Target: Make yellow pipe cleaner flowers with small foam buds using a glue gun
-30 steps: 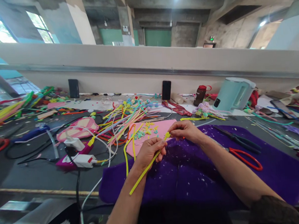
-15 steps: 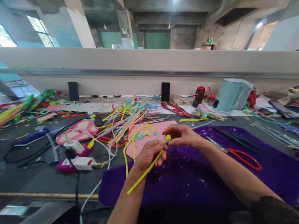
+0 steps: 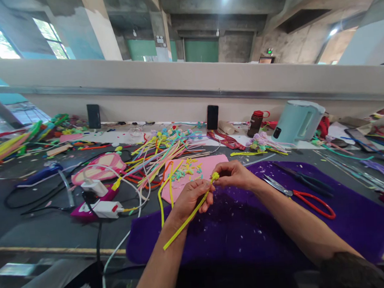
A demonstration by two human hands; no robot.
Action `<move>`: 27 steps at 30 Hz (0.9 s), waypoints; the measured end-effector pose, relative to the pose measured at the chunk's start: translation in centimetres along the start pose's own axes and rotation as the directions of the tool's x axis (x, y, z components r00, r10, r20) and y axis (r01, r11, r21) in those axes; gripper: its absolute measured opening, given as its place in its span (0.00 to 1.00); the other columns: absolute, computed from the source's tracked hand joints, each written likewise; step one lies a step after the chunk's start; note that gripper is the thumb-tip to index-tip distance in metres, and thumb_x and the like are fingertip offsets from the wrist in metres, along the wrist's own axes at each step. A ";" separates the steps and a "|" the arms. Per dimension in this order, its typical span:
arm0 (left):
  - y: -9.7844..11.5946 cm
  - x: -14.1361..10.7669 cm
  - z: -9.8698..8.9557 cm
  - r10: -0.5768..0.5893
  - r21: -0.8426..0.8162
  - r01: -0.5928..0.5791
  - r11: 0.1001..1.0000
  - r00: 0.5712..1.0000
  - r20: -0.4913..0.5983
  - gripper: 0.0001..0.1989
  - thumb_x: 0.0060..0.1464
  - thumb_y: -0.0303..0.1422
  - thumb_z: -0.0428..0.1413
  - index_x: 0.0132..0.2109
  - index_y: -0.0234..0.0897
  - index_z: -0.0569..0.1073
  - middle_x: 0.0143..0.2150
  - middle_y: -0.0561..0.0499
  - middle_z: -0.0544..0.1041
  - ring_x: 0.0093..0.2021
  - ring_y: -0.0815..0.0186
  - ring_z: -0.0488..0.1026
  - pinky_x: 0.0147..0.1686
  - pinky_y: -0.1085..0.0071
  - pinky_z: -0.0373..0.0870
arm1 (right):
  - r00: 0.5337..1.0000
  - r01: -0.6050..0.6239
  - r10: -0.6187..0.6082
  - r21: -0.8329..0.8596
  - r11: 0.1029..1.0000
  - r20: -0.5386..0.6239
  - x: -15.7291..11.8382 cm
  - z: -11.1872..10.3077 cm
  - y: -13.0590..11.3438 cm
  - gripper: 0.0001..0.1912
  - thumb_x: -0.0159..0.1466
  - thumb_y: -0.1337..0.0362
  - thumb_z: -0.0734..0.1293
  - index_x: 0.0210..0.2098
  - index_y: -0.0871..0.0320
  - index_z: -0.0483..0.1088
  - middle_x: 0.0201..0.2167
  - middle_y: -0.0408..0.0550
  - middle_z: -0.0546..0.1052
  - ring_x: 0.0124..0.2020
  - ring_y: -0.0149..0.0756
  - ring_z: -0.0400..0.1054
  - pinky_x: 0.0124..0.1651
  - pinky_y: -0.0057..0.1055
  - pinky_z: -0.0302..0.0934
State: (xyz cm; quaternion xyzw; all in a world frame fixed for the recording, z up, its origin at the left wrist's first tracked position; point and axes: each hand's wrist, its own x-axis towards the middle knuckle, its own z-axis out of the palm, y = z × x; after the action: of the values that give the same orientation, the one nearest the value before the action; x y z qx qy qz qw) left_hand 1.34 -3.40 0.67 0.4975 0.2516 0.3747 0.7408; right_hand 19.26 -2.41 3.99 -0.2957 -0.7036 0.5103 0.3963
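Right hand [image 3: 235, 174] shifted slightly; yellow stem [image 3: 183, 225] runs through left grip [image 3: 191, 196]

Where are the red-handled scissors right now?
In the head view, the red-handled scissors lie on the purple cloth, to the right of the right hand, just nearer the camera than the dark-handled pliers.

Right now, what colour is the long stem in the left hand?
The stem is yellow, as the head view shows.
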 end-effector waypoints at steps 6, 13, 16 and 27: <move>-0.1 0.0 0.1 0.010 -0.024 -0.010 1.000 1.000 -0.025 0.11 0.48 0.37 0.54 0.29 0.31 0.71 0.17 0.53 0.70 0.11 0.77 0.61 0.09 0.82 0.50 | 1.000 -0.016 0.015 0.022 1.000 0.022 0.1 -0.1 0.1 0.16 0.51 0.65 0.69 0.39 0.62 0.69 0.26 0.43 0.72 0.25 0.27 0.65 0.29 0.24 0.58; -0.1 0.6 0.2 0.231 -0.153 -0.296 0.943 0.911 -0.342 0.08 0.42 0.33 0.59 0.32 0.33 0.75 0.31 0.50 0.74 0.25 0.74 0.68 0.23 0.80 0.63 | 0.992 -0.080 0.080 0.004 0.997 -0.098 0.5 0.7 0.8 0.12 0.54 0.59 0.67 0.34 0.62 0.70 0.26 0.44 0.73 0.19 0.24 0.62 0.21 0.22 0.55; -0.4 0.9 0.0 0.270 -0.149 -0.351 0.924 0.878 -0.395 0.09 0.43 0.34 0.59 0.34 0.35 0.76 0.33 0.50 0.75 0.28 0.71 0.69 0.26 0.77 0.64 | 0.986 -0.115 0.122 0.057 0.992 -0.118 0.5 2.4 1.5 0.13 0.54 0.58 0.66 0.31 0.62 0.69 0.23 0.43 0.72 0.17 0.23 0.62 0.18 0.21 0.51; -0.7 0.8 0.4 0.271 -0.086 -0.327 0.941 0.882 -0.387 0.11 0.42 0.35 0.59 0.36 0.36 0.75 0.34 0.50 0.75 0.32 0.69 0.70 0.29 0.75 0.63 | 0.988 -0.116 0.130 0.152 0.982 -0.086 0.2 3.5 1.5 0.16 0.56 0.54 0.64 0.28 0.63 0.68 0.17 0.39 0.67 0.13 0.21 0.56 0.16 0.20 0.48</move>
State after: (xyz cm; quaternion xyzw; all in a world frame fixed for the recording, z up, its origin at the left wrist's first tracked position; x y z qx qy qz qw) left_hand 2.34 -3.09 0.11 0.3941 0.2777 0.5891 0.6484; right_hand 16.20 -3.49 2.02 -0.3329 -0.6248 0.5694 0.4179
